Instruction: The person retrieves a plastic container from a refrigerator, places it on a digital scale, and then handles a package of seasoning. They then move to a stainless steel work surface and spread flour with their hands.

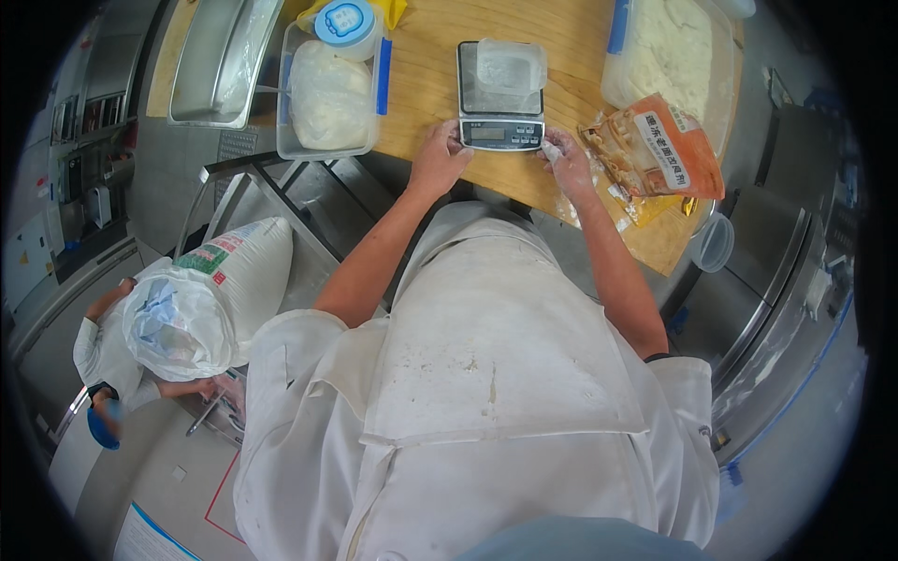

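A digital kitchen scale [502,105] lies near the front edge of the wooden table [421,84], with a clear plastic tub [512,66] on its platform. My left hand [440,160] is at the scale's front left corner, fingers bent against its side. At the front right corner is my right hand [565,163], dusted with white powder; a small whitish thing shows at its fingertips, too small to name. Whether either hand grips the scale is not plain. Just right of my right hand lies an orange printed bag [656,151], with white powder scattered by it.
At left, a lidded jar [347,29] and a bagged pale mass [331,98] sit in a plastic box [284,133], beside a steel pan [181,105]. Right: dough box [617,77], round plastic container [713,243]. A large white sack [259,259] stands lower left; a co-worker [105,350] is beyond it.
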`<state>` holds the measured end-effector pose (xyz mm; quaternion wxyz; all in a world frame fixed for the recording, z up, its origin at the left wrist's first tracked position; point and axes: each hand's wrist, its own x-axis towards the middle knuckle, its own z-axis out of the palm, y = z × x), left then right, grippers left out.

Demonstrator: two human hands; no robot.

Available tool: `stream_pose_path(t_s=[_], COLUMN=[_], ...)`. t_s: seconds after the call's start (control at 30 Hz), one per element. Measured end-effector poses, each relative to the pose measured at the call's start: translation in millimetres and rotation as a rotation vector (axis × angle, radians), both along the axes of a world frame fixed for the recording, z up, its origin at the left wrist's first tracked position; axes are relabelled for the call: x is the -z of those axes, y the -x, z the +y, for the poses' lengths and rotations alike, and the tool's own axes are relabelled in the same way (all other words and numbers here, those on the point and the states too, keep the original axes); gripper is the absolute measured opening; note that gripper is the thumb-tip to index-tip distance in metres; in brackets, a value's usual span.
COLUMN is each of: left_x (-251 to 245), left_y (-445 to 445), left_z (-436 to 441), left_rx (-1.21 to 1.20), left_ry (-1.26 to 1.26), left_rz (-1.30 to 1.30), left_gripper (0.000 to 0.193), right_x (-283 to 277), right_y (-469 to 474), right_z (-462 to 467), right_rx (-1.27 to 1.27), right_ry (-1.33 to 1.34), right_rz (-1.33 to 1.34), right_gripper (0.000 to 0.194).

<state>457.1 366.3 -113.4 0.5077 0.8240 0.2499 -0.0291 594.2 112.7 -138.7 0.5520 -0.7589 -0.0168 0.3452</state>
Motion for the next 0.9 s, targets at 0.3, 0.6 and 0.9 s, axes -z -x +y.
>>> stream_pose_path(t_s=[0.3, 0.6, 0.9], left_x=[2, 8, 18], left_y=[-1, -1, -4], left_z=[-1, 2, 4], left_rx=[-0.016, -0.012, 0.003], left_ry=[-0.018, 0.005, 0.050], left_rz=[0.006, -0.024, 0.016], left_gripper=[0.062, 0.062, 0.062], right_x=[-7, -20, -31], right_y=[8, 15, 10], right_z=[21, 39, 29], right_rx=[-0.043, -0.018, -0.065], right_ry=[0.136, 0.340, 0.160], right_rz=[-0.158, -0.295, -0.214], right_gripper=[0.049, 0.066, 0.053])
